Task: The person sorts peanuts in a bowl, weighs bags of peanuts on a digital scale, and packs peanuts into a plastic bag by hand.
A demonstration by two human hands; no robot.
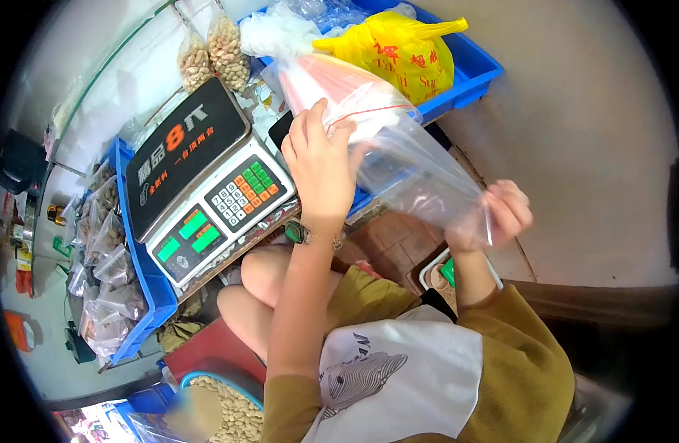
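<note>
A clear plastic zip bag (421,173) with a red line along its seal stretches between my two hands. My left hand (321,159), a green-faced watch (296,232) on its wrist, has its fingers and thumb closed on the bag near the red line. Beneath that end lies a stack of pinkish bags (317,77), partly covered by the hand. The far end of the clear bag is gripped in my right hand (491,218), lower and to the right. Nothing solid shows inside the stretched part.
A digital scale (188,159) with green displays stands left of my left hand. Behind the bags, a blue tray (476,85) holds a yellow plastic bag (406,55). Another blue tray (158,295) carries several small filled bags. Bagged peanuts (229,52) sit beyond the scale; a peanut-filled basin (260,402) is below.
</note>
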